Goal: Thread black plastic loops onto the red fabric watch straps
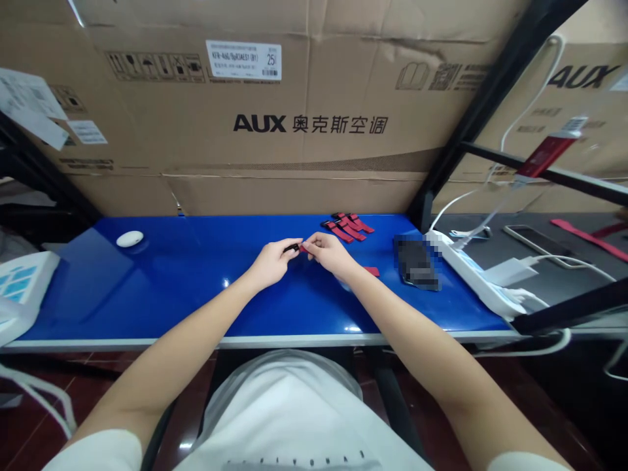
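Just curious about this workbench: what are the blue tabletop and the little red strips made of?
The tabletop looks like glossy coated board or plastic: it mirrors the light. The strips seem matte fabric, perhaps hook-and-loop, with black ends; too small to be sure.

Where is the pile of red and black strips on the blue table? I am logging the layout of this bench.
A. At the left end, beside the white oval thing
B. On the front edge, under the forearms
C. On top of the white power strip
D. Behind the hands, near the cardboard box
D: the pile of red and black strips lies on the blue table beyond the left hand and right hand, close to the cardboard box.
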### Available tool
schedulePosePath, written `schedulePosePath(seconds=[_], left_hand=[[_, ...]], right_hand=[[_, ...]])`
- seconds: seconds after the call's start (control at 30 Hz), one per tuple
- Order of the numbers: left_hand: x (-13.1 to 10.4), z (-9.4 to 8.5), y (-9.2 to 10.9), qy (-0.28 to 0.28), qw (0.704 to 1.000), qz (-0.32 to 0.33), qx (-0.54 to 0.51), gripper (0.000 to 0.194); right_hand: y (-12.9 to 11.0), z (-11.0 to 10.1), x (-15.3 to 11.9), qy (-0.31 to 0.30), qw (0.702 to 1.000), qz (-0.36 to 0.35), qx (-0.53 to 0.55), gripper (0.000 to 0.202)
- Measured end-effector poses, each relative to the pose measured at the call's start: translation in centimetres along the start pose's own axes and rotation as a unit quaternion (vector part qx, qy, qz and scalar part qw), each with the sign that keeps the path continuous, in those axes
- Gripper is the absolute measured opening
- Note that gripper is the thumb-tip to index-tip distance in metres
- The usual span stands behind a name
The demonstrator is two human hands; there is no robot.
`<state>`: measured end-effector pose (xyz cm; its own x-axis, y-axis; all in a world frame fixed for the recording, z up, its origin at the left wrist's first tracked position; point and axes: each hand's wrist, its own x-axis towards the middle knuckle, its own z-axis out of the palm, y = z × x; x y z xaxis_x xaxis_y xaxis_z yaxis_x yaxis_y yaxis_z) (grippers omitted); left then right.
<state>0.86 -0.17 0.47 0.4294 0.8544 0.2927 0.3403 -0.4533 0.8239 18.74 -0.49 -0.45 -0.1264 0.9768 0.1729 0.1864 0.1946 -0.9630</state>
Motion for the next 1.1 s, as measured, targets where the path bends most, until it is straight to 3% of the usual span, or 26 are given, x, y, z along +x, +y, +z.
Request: schedulePosePath(seconds=[0.13,0.37,0.47,0.63,0.73,0.87,0.97,1.1], left_hand=[[-0.4,1.0,-0.3,-0.014,0.997,0.023,0.071,0.045],[-0.1,1.3,-1.0,0.065,0.997,-0.019,-0.027,0.036],[0.0,0.9,-0.7,0.054,0.996,-0.014,-0.066,0.036],[0.0,0.2,0.1,0.017,0.998,0.048,0.028,0.038],[-0.1,0.3,0.5,0.000,0.998,0.050,0.047,0.042],[-0.3,0.6,1.0,0.028,0.997,0.049,0.056,0.032],[-0.2,0.6,0.8,0.057,0.998,0.025,0.000,0.032],[0.3,0.2,0.1,0.071,0.980,-0.050,-0.178,0.040]], right_hand=[[0.0,0.1,0.1,-0.005,0.999,0.006,0.034,0.020],[0.3,0.3,0.1,-0.015,0.999,-0.023,0.020,0.017],[0.5,0.4,0.1,-0.026,0.999,-0.030,0.023,0.015],[0.9,0.4,0.2,-0.022,0.999,-0.033,0.036,0.013],[1.1,0.3,0.4,-0.013,0.999,-0.028,0.027,0.010],[0.9,0.5,0.3,-0.009,0.999,-0.020,0.028,0.007],[0.5,0.5,0.1,-0.011,0.999,-0.019,0.025,0.008],[0.0,0.2,-0.2,-0.033,0.999,-0.036,0.018,0.013]])
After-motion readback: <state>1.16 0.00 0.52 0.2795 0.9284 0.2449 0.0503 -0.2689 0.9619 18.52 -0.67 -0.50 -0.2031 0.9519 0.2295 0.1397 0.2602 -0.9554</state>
